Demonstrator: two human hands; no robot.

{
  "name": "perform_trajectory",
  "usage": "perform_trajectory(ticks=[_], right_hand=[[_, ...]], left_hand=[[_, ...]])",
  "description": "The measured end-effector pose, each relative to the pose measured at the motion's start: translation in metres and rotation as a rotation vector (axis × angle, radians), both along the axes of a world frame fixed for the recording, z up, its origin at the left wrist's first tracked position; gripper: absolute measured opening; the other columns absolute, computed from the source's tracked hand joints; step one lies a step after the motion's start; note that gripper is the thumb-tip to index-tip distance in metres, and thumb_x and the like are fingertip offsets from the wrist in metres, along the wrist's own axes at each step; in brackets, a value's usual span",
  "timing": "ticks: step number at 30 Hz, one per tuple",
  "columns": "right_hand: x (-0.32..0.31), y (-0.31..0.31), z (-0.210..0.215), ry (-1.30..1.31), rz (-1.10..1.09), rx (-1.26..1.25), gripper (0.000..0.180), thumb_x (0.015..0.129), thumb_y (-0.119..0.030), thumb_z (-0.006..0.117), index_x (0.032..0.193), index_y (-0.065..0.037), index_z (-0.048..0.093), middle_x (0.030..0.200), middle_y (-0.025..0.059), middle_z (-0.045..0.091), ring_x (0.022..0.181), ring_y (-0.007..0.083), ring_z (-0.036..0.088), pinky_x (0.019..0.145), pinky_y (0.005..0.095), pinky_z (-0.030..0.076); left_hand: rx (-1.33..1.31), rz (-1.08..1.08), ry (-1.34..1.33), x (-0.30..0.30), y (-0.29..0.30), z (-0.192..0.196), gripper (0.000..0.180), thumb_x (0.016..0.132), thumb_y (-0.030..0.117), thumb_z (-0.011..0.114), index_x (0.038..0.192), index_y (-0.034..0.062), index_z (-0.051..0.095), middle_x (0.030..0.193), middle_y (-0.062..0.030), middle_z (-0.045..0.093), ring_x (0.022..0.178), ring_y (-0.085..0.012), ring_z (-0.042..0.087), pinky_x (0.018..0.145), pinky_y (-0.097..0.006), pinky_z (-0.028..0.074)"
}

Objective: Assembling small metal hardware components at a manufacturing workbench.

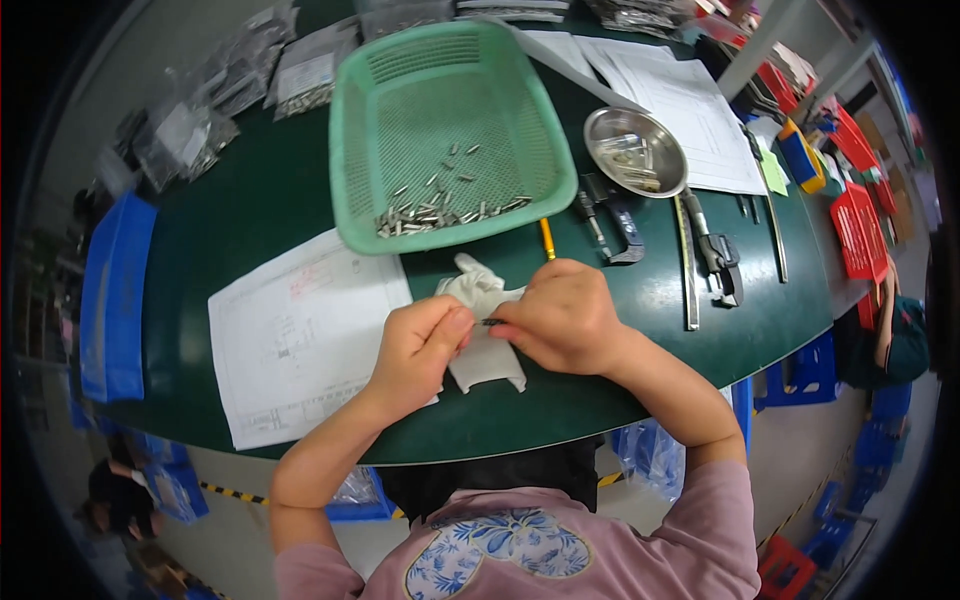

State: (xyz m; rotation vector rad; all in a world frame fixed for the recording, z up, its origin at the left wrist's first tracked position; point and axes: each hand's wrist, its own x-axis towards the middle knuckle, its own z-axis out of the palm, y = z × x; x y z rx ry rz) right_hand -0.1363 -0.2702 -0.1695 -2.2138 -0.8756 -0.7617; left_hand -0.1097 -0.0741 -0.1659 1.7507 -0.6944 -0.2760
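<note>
My left hand [420, 345] and my right hand [565, 318] meet over the near part of the green table. Between their pinched fingertips runs a small dark metal pin [491, 322], one end in each hand; its ends are hidden by the fingers. Beneath the hands lies a white glove [487, 362], partly covered by them. Just beyond stands a green mesh basket [350, 190] with many small silvery metal pins [430, 215] heaped along its near side.
Left of my hands lies a printed drawing sheet [270, 350]. On the right are a metal bowl [672, 160] with clear tubes, micrometers [625, 232], a steel rule [688, 275] and papers [690, 110]. A blue bin [115, 300] stands far left; bagged parts [310, 70] line the back.
</note>
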Motion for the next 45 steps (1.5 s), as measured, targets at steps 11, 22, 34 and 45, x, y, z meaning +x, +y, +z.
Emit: perform_trajectory(ticks=[11, 22, 34, 45], right_hand=[[-0.009, 0.016, -0.012, 0.928, 0.282, 0.695, 0.019, 0.076, -0.025, 0.066, 0.076, -0.007, 0.063, 0.064, 0.0063, 0.06, 0.047, 0.0242, 0.054, 0.046, 0.0355, 0.042], [-0.008, 0.012, -0.008, 0.59, 0.041, 0.43, 0.013, 0.081, -0.019, 0.063, 0.079, -0.007, 0.059, 0.069, 0.0022, 0.061, 0.065, 0.0201, 0.059, 0.057, 0.032, 0.045], [-0.006, 0.005, -0.017, 0.764, 0.089, 0.086, 0.024, 0.078, -0.018, 0.065, 0.095, -0.006, 0.054, 0.085, 0.0064, 0.062, 0.068, 0.0229, 0.059, 0.064, 0.032, 0.047], [-0.008, 0.012, -0.001, 0.706, 0.063, 0.355, 0.01, 0.081, -0.012, 0.059, 0.085, -0.004, 0.056, 0.072, 0.0094, 0.058, 0.064, 0.024, 0.058, 0.059, 0.0321, 0.046]], left_hand=[[0.071, 0.053, -0.369, 0.0, 0.012, -0.011, 0.026, 0.084, 0.015, 0.051, 0.062, 0.0014, 0.048, 0.057, -0.0097, 0.048, 0.053, -0.0217, 0.046, 0.05, -0.031, 0.035], [0.069, 0.063, -0.24, 0.0, 0.009, -0.013, 0.026, 0.085, 0.015, 0.051, 0.063, 0.0021, 0.047, 0.058, -0.0088, 0.047, 0.053, -0.0244, 0.046, 0.05, -0.033, 0.035], [0.094, 0.042, -0.337, -0.004, 0.009, -0.012, 0.022, 0.083, 0.012, 0.053, 0.064, 0.0023, 0.048, 0.058, -0.0095, 0.047, 0.053, -0.0261, 0.044, 0.05, -0.034, 0.034], [0.087, 0.046, -0.401, 0.001, 0.004, -0.011, 0.012, 0.078, 0.004, 0.055, 0.067, 0.0013, 0.05, 0.059, -0.0108, 0.048, 0.054, -0.0287, 0.045, 0.05, -0.036, 0.035]])
